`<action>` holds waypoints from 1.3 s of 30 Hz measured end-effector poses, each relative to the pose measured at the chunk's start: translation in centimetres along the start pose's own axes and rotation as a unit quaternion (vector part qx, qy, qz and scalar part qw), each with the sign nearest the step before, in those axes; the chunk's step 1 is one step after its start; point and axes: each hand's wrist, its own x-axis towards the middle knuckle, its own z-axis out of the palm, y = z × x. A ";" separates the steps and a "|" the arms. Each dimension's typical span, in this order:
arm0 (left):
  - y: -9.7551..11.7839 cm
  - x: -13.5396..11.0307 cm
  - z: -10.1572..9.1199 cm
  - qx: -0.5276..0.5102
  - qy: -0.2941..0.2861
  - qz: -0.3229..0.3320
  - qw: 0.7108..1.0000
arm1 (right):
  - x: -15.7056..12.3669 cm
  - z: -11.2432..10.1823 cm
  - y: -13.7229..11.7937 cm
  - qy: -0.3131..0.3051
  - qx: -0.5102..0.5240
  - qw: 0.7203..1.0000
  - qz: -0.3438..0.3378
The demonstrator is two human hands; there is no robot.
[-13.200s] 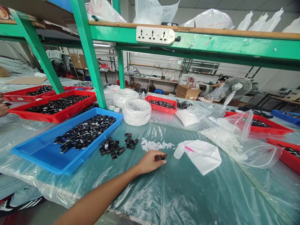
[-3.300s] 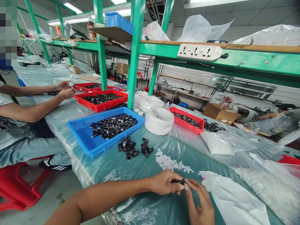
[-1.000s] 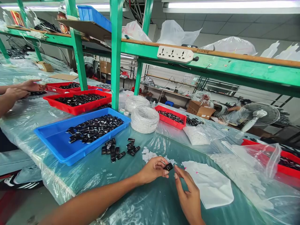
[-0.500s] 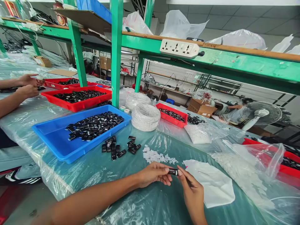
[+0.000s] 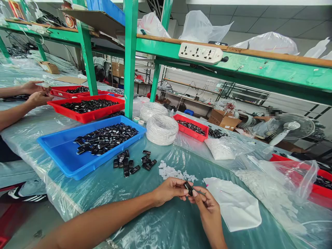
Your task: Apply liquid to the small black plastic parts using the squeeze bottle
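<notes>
Between my two hands is a small black plastic part [image 5: 188,188], glossy and tilted, above the plastic-covered table. My left hand [image 5: 169,191] pinches its left side with thumb and fingers. From the other side, my right hand [image 5: 206,204] grips it between thumb and fingertips. Just beyond the hands lies a heap of small white pieces [image 5: 172,172]. A loose group of similar black parts [image 5: 126,162] sits farther left, beside a blue tray [image 5: 55,143] that holds many more. A white sheet-like bag [image 5: 241,207] lies flat to the right of my right hand.
Coils of white cable [image 5: 162,129] stand by the green post [image 5: 131,69]. Red trays [image 5: 85,116] of black parts lie left, near a co-worker's hands [image 5: 37,93]. A clear bag of white pieces [image 5: 269,193] spreads at right. A shelf with a power strip [image 5: 199,53] crosses overhead.
The black part has turned from lying level to a steep tilt. My right hand has shifted slightly left, closer to my left hand. The co-worker's hands have moved a little right.
</notes>
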 end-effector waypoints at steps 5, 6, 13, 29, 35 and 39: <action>0.3 -0.4 0.5 0.191 0.076 0.082 0.975 | 0.0 -0.6 -0.3 0.059 -0.096 0.993 -0.041; 0.4 -0.5 0.6 0.239 0.094 0.090 0.962 | 0.0 -1.0 -0.4 0.106 -0.122 0.985 -0.053; 0.8 -1.3 0.6 0.375 0.069 0.050 0.923 | 1.7 -5.3 0.0 0.290 -0.305 0.904 -0.079; -0.9 -0.4 0.0 0.296 0.059 0.014 0.953 | 3.5 -6.5 1.5 0.200 -0.214 0.956 -0.006; -0.3 -0.7 0.2 0.288 0.082 -0.013 0.954 | 2.1 -3.9 0.0 0.097 0.030 0.995 0.017; -0.3 -0.5 0.1 0.256 0.088 -0.002 0.963 | 1.1 -2.4 -0.8 0.016 0.267 0.962 0.057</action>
